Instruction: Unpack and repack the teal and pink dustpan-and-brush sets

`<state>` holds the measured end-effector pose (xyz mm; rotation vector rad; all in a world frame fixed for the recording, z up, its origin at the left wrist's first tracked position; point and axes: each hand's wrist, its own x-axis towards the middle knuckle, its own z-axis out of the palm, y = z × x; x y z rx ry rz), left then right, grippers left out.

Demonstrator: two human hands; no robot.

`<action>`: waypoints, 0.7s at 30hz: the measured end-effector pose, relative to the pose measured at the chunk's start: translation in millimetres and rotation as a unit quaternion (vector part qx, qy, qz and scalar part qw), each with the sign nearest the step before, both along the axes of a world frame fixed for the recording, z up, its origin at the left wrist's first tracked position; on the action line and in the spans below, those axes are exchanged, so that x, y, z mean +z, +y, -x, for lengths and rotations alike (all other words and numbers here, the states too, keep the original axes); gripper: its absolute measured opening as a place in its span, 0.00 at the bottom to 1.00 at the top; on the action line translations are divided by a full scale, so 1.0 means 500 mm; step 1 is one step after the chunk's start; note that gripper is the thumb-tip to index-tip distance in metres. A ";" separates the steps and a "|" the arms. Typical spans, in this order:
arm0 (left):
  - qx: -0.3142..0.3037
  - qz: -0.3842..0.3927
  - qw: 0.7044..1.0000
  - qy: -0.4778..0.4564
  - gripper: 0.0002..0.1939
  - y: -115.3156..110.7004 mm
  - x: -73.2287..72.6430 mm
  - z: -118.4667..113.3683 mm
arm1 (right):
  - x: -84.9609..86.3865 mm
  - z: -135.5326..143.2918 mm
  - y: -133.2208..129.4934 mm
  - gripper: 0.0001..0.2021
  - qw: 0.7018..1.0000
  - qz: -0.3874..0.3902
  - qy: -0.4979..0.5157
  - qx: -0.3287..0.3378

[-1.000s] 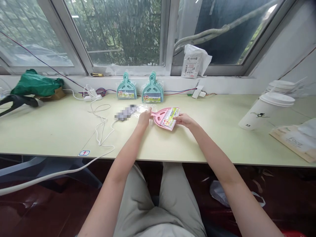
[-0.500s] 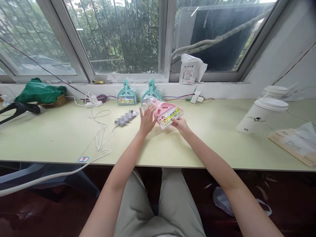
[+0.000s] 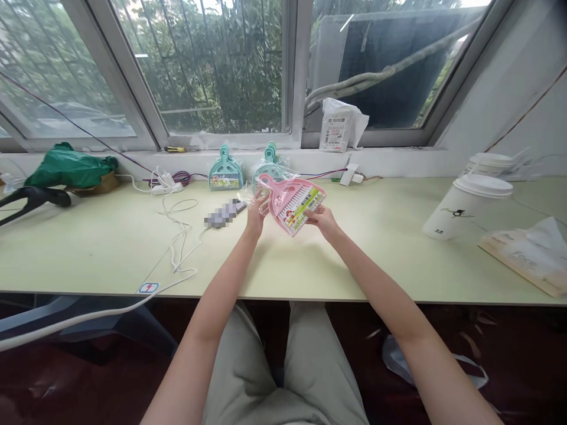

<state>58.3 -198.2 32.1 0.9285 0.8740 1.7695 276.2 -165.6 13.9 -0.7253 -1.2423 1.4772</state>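
Observation:
A pink dustpan and brush set (image 3: 283, 198) in clear plastic wrap is held up over the pale green table, tilted, its handle toward the upper left. My right hand (image 3: 322, 221) grips its lower right edge by the printed label. My left hand (image 3: 257, 213) is closed at its left side, near the handle, on the clear wrap. Behind it several teal dustpan sets (image 3: 270, 165) lean against the wall, partly hidden by the pink one. Another teal set (image 3: 225, 171) leans to their left.
A phone-like blurred object (image 3: 224, 213) lies left of my hands, with white cables and a power strip (image 3: 166, 185). White cups (image 3: 465, 206) and a tissue pack (image 3: 527, 254) stand right. A green bag (image 3: 71, 166) lies far left.
My left hand has moved down and left from the front of the pink set and closed at its side. The pink set's handle is now uncovered.

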 end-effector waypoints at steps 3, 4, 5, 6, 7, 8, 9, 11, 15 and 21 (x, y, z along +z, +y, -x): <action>-0.030 0.017 0.999 -0.018 0.24 0.001 -0.004 0.007 | 0.006 -0.005 0.003 0.22 1.000 -0.004 -0.025 0.003; -0.044 0.029 0.999 -0.009 0.24 0.002 -0.005 0.009 | 0.009 -0.007 0.003 0.21 1.000 -0.005 -0.025 0.003; -0.057 0.037 0.998 0.002 0.23 0.002 -0.006 0.009 | 0.012 -0.009 0.003 0.21 1.000 -0.005 -0.021 0.005; -0.067 0.040 0.997 0.014 0.23 0.002 -0.006 0.009 | 0.014 -0.011 0.003 0.21 1.000 -0.004 -0.016 0.008; -0.073 0.037 0.996 0.024 0.23 0.002 -0.006 0.007 | 0.017 -0.012 0.003 0.21 1.000 -0.003 -0.008 0.013; -0.077 0.029 0.996 0.031 0.24 0.001 -0.006 0.003 | 0.018 -0.013 0.003 0.21 1.000 -0.002 0.002 0.018; -0.078 0.020 0.996 0.035 0.25 -0.001 -0.005 -0.001 | 0.018 -0.014 0.003 0.20 1.000 0.000 0.014 0.021; -0.073 0.008 0.997 0.040 0.28 -0.005 -0.003 -0.009 | 0.017 -0.010 0.003 0.19 0.999 0.007 0.037 0.023; -0.048 0.010 0.997 0.055 0.31 -0.010 0.001 -0.017 | 0.006 0.005 0.004 0.15 0.998 0.028 0.060 0.012; -0.063 -0.022 0.997 0.030 0.27 -0.020 0.008 -0.024 | 0.001 0.021 -0.004 0.18 0.997 0.032 0.067 0.020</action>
